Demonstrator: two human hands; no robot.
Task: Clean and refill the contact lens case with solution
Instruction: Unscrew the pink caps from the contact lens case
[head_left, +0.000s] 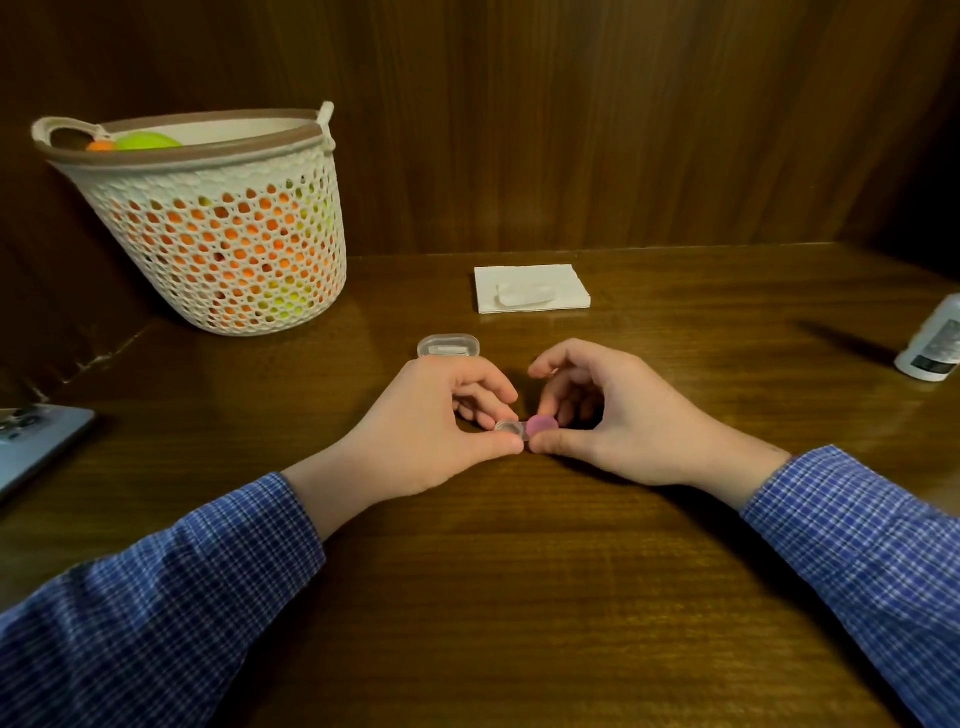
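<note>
Lens case (524, 429): low over the table (519, 597), near centre, pinched between both hands. Long axis left to right across the view, roughly level. Left well clear, apparently uncapped. Right well under a pink cap (543, 424), facing up.

Left hand (441, 421): thumb and curled fingers pinching the clear end. Right hand (613, 415): thumb and fingertips closed round the pink cap. Neither hand slack.

Step in hand, as judged: unscrewing or seating the pink cap. To do well:
- Brace the clear end firmly with the left; turn the cap only with the right.
- Keep the case level, open well upward, to avoid spilling any residue or fresh solution.
- Grip the cap by its rim, light pressure; small and smooth, likely to slip.
- Keep fingertips off the inside of the wells.

Just beyond the hands: a clear lidded box (448, 345), flat on the table. Farther back: a folded tissue (532, 289), with a small pale item on top, identity unclear. Far right edge: solution bottle (932, 343), well apart, partly out of view. Back left: basket (218, 228) holding orange and green items. Left edge: a grey device (36, 441).
</note>
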